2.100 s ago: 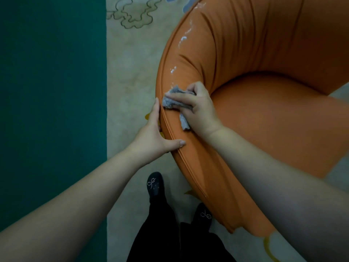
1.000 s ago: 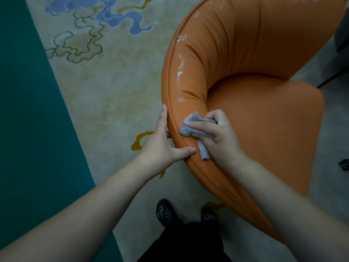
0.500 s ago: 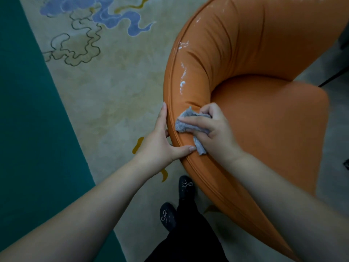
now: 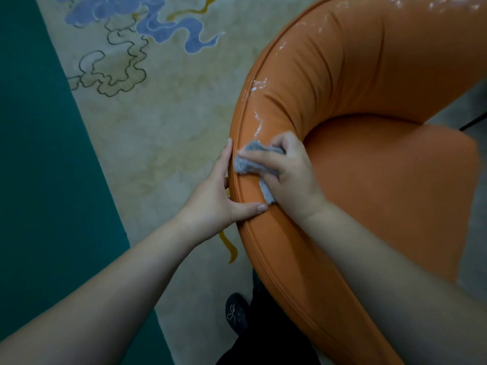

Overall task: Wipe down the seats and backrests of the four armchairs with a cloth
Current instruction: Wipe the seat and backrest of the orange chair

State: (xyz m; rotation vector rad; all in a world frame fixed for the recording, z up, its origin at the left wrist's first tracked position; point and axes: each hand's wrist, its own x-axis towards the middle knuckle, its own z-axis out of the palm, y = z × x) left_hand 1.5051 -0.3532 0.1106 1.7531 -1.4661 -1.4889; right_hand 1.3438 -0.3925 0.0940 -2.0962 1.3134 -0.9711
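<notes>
An orange armchair with a curved backrest fills the right half of the view; its seat lies below the curve. My right hand presses a crumpled grey cloth onto the top rim of the backrest. White wet streaks run along the rim beyond the cloth. My left hand grips the outer edge of the backrest just left of the cloth, thumb lying across the rim.
A beige carpet with blue and outlined cloud patterns lies left of the chair, bordered by a teal band. My black shoe stands close to the chair's base. A dark thin leg shows at the right edge.
My right hand has slid the cloth a little further up along the rim, toward the wet streaks. My left hand keeps its grip on the backrest edge. One foot has stepped forward.
</notes>
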